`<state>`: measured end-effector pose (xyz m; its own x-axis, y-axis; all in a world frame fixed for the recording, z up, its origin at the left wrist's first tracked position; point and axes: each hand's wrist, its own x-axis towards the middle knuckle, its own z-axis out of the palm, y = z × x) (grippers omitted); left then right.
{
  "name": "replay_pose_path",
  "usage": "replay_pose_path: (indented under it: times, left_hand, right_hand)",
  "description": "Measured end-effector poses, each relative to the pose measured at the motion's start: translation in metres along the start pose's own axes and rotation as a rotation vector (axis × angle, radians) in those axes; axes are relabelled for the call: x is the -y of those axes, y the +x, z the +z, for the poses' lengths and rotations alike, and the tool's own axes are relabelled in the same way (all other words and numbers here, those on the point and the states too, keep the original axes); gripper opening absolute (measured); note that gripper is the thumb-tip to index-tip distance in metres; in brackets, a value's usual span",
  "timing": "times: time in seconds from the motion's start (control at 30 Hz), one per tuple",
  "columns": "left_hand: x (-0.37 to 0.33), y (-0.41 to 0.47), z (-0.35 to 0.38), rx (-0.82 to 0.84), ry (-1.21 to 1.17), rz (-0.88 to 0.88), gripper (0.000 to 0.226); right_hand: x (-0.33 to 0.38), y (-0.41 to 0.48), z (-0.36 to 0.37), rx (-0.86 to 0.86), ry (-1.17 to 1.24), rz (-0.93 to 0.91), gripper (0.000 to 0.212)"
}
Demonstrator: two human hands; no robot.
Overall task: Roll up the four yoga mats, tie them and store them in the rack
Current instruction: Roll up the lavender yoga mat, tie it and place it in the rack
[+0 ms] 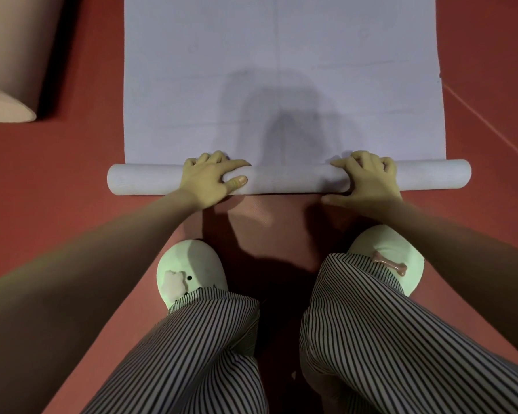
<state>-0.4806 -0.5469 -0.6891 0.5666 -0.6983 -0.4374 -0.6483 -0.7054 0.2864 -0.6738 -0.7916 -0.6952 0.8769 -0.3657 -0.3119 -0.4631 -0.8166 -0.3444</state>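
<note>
A pale lilac yoga mat (281, 70) lies flat on the red floor and stretches away from me. Its near end is wound into a thin roll (290, 179) lying crosswise in front of my feet. My left hand (213, 179) grips the roll left of its middle, fingers curled over the top and thumb on the near side. My right hand (367, 180) grips it right of the middle in the same way. Both ends of the roll stick out past the flat mat's edges.
A beige mat (15, 61) lies at the far left with its near edge curling up. The red floor (72, 162) surrounds the mats. My feet in pale green slippers (189, 270) stand just behind the roll, legs in striped trousers.
</note>
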Motion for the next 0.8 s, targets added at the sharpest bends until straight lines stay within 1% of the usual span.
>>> replay_pose_path:
  times: [0.03,0.07,0.17,0.23,0.37,0.5,0.57,0.7,0.8]
  left_hand:
    - [0.001,0.001,-0.001,0.01,0.006,0.002,0.062]
    - [0.003,0.002,-0.002,0.007,0.019,0.014,0.066]
    - [0.006,-0.002,0.002,-0.11,0.019,0.129,0.076]
    - [0.01,-0.005,0.008,-0.181,0.02,0.206,0.08]
    - [0.013,-0.003,0.016,-0.281,0.116,0.267,0.07]
    - [0.014,-0.001,0.016,-0.365,0.105,0.285,0.07]
    - [0.015,0.002,0.012,-0.335,0.072,0.276,0.068]
    - [0.01,0.014,-0.013,-0.063,0.0,0.158,0.078]
    - [0.008,0.022,-0.028,0.042,-0.046,0.12,0.082]
  right_hand:
    - [0.0,0.004,-0.002,0.034,-0.026,0.004,0.092]
    - [0.001,0.008,-0.004,0.049,-0.045,0.011,0.09]
    - [0.001,0.015,-0.007,0.047,-0.045,0.013,0.064]
    - [-0.001,0.016,-0.008,0.053,-0.02,0.022,0.057]
    - [0.0,0.016,-0.008,0.043,0.012,0.024,0.054]
    - [-0.002,0.013,-0.005,-0.055,0.095,-0.005,0.057]
    - [-0.001,0.013,-0.006,-0.072,0.072,-0.023,0.061]
    - [0.001,0.026,-0.019,-0.019,0.011,-0.067,0.05]
    - [0.003,0.03,-0.026,0.022,0.009,-0.075,0.053]
